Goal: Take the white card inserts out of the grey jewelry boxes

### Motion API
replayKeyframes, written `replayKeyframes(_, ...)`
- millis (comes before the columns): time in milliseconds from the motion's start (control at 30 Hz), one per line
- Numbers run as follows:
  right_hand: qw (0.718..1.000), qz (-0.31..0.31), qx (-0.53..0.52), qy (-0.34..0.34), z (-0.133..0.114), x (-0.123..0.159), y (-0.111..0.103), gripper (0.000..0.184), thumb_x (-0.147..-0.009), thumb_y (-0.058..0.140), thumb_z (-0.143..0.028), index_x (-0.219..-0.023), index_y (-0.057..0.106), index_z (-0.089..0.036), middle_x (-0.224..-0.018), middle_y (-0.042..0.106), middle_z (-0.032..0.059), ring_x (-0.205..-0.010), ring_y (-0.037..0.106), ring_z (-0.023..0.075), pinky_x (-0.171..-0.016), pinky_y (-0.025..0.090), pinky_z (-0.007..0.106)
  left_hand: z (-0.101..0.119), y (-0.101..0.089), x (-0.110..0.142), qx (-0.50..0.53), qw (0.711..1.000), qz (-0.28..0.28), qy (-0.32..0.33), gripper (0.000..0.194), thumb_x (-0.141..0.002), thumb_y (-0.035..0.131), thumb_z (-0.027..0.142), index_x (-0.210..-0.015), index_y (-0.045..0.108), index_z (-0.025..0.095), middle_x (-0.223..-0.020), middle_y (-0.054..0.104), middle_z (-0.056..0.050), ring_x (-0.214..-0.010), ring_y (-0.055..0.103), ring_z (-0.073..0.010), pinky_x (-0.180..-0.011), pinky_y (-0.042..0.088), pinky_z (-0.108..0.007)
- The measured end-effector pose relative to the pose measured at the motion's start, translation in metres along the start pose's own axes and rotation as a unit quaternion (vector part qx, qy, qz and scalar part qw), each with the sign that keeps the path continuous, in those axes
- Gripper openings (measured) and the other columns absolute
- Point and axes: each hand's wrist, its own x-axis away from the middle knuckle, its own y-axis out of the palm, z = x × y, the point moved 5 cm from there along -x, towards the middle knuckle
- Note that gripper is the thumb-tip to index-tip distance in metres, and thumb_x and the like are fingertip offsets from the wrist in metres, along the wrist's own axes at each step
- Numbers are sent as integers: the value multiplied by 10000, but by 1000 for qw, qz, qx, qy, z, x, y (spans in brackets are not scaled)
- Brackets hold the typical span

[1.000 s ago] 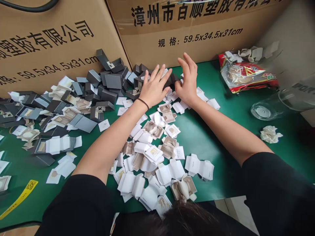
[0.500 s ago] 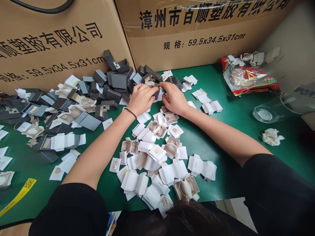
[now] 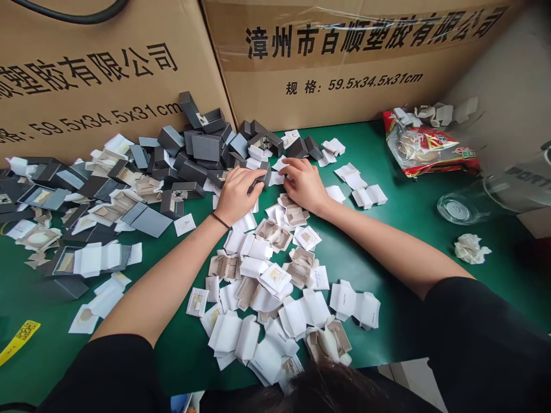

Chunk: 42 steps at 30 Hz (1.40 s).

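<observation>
My left hand [image 3: 239,194] is closed around a small dark grey box [image 3: 266,173], mostly hidden by the fingers. To its right, my right hand [image 3: 305,182] hovers with curved fingers, thumb and forefinger apart. By its fingertips lies a white paper piece [image 3: 279,164]; whether they touch is unclear. Beyond the hands is a heap of dark grey boxes [image 3: 206,147], some with lids up. Toward me spreads a pile of folded white paper inserts [image 3: 253,248], several showing brownish undersides.
Two large cardboard cartons [image 3: 112,74] stand along the back of the green table [image 3: 387,241]. At right are a red snack bag [image 3: 430,143], a clear plastic cup [image 3: 457,210] on its side and crumpled tissue [image 3: 472,249]. A yellow strip [image 3: 19,342] lies at left.
My hands have moved apart. The left has drawn slightly left and toward me with the dark box, while the right has loosened its fingers. The view has shifted slightly.
</observation>
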Motion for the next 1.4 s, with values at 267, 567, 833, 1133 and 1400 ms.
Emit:
replayKeyframes(267,996,-30,-62,-55,-4,1,6,241,-779,550,-266,-1006,614,-214,-1243,553,82,-1096,503,290,-927,415,500,2,-5,-2,49,999,10,-9,392,-936,271,344,-1135,573,193,-1057,647,-84,-984,561,-194,-891,427,-359)
replayKeyframes(567,999,33,22,3,19,-7,-6,409,-881,405,-485,-1177,530,-233,-1374,443,88,-1290,327,330,-1023,266,592,8,7,-1,-25,997,-74,28,368,-881,382,293,-1197,544,197,-1021,629,-89,-998,507,-252,-905,390,-415)
replayKeyframes(833,997,-59,38,23,42,-15,5,394,-897,368,-395,-1184,543,-191,-1277,541,114,-1224,436,317,-1009,295,587,6,8,-1,-21,996,-78,25,370,-857,392,250,-1195,537,208,-987,618,-78,-990,505,-256,-902,393,-416)
replayKeyframes(1133,997,-48,-34,-55,31,-15,-2,269,-861,417,-269,-932,666,-196,-1017,664,66,-980,564,245,-889,441,431,6,4,-1,-23,999,-45,1,388,-793,504,238,-1178,513,185,-1029,581,-84,-997,500,-259,-894,402,-408)
replayKeyframes(1400,998,-28,-51,-31,27,-13,-4,300,-756,484,-205,-1012,638,-192,-1233,560,89,-1086,523,266,-944,398,468,5,-12,-2,22,995,55,-77,452,-738,597,355,-1135,451,195,-1023,551,-77,-931,526,-233,-839,447,-386)
